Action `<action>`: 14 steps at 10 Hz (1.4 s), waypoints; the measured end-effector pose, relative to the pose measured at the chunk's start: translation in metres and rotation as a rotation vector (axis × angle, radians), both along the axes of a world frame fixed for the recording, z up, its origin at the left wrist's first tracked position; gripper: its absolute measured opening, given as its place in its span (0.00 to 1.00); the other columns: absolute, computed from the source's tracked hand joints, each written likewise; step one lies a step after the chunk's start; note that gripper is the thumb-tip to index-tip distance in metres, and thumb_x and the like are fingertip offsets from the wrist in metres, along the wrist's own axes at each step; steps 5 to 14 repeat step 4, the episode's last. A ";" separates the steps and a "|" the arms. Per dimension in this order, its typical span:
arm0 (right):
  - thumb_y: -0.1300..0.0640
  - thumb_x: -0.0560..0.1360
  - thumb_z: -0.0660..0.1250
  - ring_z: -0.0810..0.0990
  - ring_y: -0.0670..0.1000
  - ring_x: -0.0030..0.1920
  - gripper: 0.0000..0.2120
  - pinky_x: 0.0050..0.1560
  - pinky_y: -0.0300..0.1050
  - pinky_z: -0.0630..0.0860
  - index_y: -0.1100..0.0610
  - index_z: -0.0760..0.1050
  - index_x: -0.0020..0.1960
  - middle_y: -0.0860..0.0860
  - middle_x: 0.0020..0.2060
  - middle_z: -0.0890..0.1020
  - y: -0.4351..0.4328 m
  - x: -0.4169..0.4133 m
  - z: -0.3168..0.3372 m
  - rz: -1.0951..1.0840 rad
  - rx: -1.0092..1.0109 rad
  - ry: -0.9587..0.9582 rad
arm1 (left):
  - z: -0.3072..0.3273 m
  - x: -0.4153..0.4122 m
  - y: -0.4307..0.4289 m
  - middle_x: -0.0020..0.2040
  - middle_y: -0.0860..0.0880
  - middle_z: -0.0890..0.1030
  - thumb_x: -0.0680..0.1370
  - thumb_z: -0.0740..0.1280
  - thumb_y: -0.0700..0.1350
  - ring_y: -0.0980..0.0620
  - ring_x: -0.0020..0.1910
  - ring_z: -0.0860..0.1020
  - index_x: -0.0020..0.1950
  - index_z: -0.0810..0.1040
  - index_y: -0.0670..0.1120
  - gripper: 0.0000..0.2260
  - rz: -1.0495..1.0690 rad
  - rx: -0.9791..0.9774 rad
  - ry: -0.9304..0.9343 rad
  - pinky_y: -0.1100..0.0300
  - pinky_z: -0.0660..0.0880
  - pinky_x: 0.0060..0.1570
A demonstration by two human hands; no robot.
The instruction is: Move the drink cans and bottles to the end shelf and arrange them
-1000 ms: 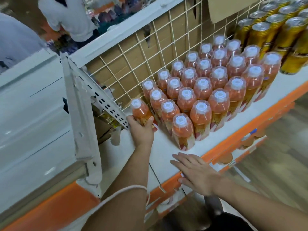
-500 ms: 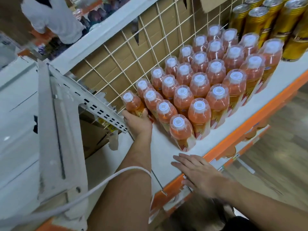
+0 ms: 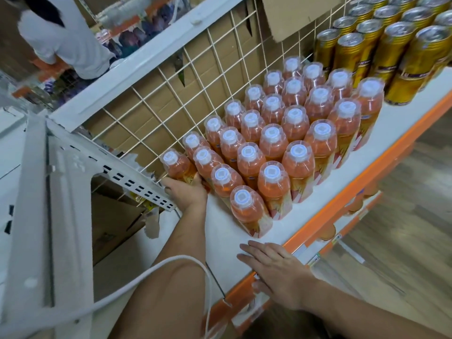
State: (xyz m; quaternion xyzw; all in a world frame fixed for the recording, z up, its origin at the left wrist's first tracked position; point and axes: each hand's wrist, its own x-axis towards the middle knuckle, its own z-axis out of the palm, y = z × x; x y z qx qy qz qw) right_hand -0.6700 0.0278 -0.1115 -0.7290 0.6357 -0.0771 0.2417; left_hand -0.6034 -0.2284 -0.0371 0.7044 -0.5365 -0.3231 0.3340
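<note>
Several orange drink bottles (image 3: 297, 133) with white caps stand in rows on the white shelf (image 3: 381, 133). Gold drink cans (image 3: 401, 62) stand in rows to their right. My left hand (image 3: 187, 190) grips the leftmost bottle (image 3: 175, 165) at the back corner, beside the wire grid; it touches the row next to it. My right hand (image 3: 277, 271) lies flat and open on the shelf's orange front edge (image 3: 342, 206), below the nearest bottle (image 3: 247, 211).
A white wire grid (image 3: 171, 94) backed by cardboard closes the rear. A perforated white bracket (image 3: 137, 184) juts out left of my left hand. A person in white (image 3: 61, 37) stands beyond the shelf. Wood floor (image 3: 403, 241) lies to the right.
My left hand has pushed the bottle it holds back and right, up against the row by the grid. My right hand stays on the front edge. The view has shifted.
</note>
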 end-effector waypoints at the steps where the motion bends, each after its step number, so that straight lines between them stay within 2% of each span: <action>1: 0.41 0.85 0.51 0.35 0.47 0.81 0.30 0.72 0.45 0.28 0.43 0.42 0.82 0.43 0.82 0.41 -0.002 -0.001 0.004 0.009 0.027 -0.015 | 0.001 0.005 -0.001 0.67 0.38 0.73 0.72 0.79 0.49 0.35 0.65 0.75 0.66 0.63 0.44 0.32 -0.014 0.021 0.024 0.37 0.76 0.61; 2: 0.42 0.84 0.53 0.42 0.47 0.82 0.29 0.76 0.48 0.36 0.45 0.47 0.82 0.43 0.83 0.47 -0.001 -0.002 0.006 0.001 -0.009 -0.025 | 0.008 0.009 0.000 0.67 0.40 0.75 0.70 0.81 0.52 0.37 0.64 0.76 0.69 0.63 0.45 0.36 -0.056 0.108 0.055 0.45 0.75 0.60; 3: 0.40 0.80 0.57 0.63 0.49 0.79 0.29 0.74 0.52 0.58 0.46 0.60 0.79 0.46 0.79 0.64 0.003 -0.003 -0.005 -0.023 -0.123 0.077 | 0.014 0.017 0.010 0.67 0.42 0.74 0.71 0.80 0.50 0.42 0.63 0.76 0.73 0.58 0.44 0.41 -0.102 0.191 0.081 0.51 0.72 0.59; 4: 0.41 0.79 0.58 0.64 0.50 0.78 0.30 0.74 0.54 0.66 0.48 0.61 0.78 0.48 0.79 0.65 0.004 -0.001 -0.014 0.004 -0.093 0.059 | 0.031 0.028 0.040 0.64 0.46 0.72 0.75 0.77 0.50 0.45 0.60 0.73 0.73 0.59 0.42 0.36 -0.071 0.205 0.024 0.54 0.68 0.56; 14: 0.41 0.79 0.58 0.64 0.50 0.78 0.30 0.74 0.54 0.66 0.48 0.61 0.78 0.48 0.79 0.65 0.004 -0.001 -0.014 0.004 -0.093 0.059 | 0.031 0.028 0.040 0.64 0.46 0.72 0.75 0.77 0.50 0.45 0.60 0.73 0.73 0.59 0.42 0.36 -0.071 0.205 0.024 0.54 0.68 0.56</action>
